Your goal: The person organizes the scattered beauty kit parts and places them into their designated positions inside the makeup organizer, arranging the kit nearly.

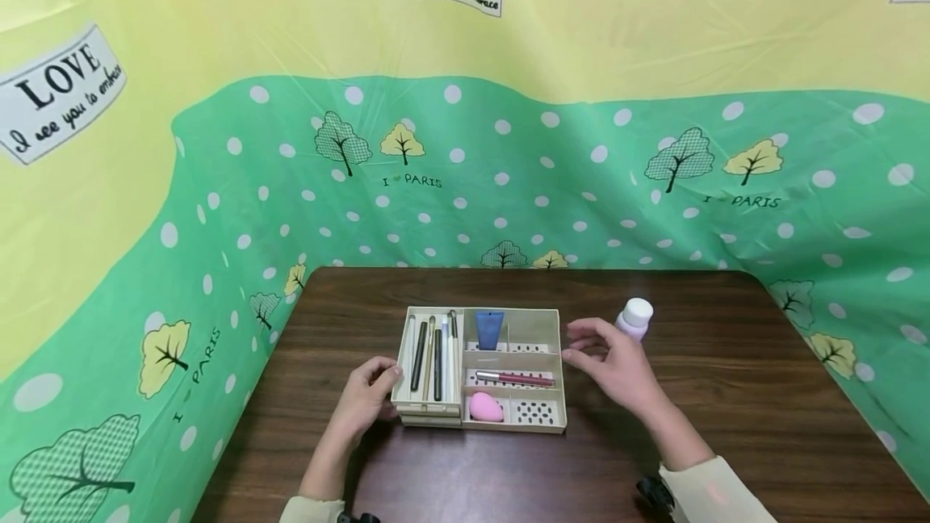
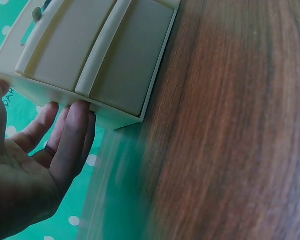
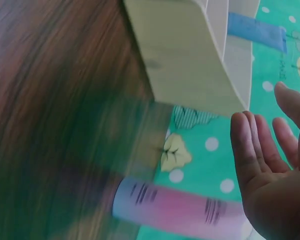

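Observation:
A cream makeup organizer [image 1: 514,428] sits on the table. Its left compartment holds several slim brushes and pencils [image 1: 438,366]. On the right, its sections hold a blue tube [image 1: 490,331], a dark red stick [image 1: 514,378] and a pink makeup sponge [image 1: 485,407]. My left hand [image 1: 366,394] rests its fingertips against the organizer's left side, near the two front drawers [image 2: 110,45], with the fingers fairly straight. Beside the opposite wall, my right hand [image 1: 613,363] holds nothing, its fingers loosely extended; whether the fingertips touch that wall I cannot tell.
Just behind my right hand stands a pinkish bottle [image 3: 175,207] with a white cap [image 1: 638,311]. The dark wooden table [image 1: 697,426] meets a green and yellow printed cloth [image 1: 465,208] at its back and sides.

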Action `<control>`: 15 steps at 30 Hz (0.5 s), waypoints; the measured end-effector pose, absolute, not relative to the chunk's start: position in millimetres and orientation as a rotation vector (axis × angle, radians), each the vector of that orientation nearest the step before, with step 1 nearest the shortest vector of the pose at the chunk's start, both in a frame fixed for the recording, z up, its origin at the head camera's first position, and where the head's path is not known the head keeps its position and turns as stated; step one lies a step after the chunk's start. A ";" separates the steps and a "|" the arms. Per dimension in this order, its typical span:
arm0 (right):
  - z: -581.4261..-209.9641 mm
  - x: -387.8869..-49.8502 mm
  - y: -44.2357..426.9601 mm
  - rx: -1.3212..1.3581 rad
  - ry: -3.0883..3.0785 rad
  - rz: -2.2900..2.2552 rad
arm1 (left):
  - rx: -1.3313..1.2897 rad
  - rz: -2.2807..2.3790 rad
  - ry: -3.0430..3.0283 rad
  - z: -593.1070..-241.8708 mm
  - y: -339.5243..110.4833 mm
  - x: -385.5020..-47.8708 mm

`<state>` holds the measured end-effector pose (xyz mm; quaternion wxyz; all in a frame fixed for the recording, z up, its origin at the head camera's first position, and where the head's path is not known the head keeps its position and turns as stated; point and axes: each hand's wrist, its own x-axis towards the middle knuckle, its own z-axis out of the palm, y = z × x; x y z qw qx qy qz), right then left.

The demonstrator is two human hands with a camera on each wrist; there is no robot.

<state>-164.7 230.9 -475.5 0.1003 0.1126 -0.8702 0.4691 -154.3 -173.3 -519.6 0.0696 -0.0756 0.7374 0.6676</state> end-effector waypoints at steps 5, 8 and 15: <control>-477.8 -155.2 248.6 0.273 -2.602 1.267 | -0.230 2.014 2.211 -520.8 -174.5 -154.7; -481.1 -149.2 258.4 0.247 -2.599 1.209 | -0.234 2.018 2.204 -521.1 -174.4 -155.1; -491.1 -142.0 280.0 0.120 -2.567 1.104 | -0.223 2.019 2.204 -521.2 -173.2 -154.7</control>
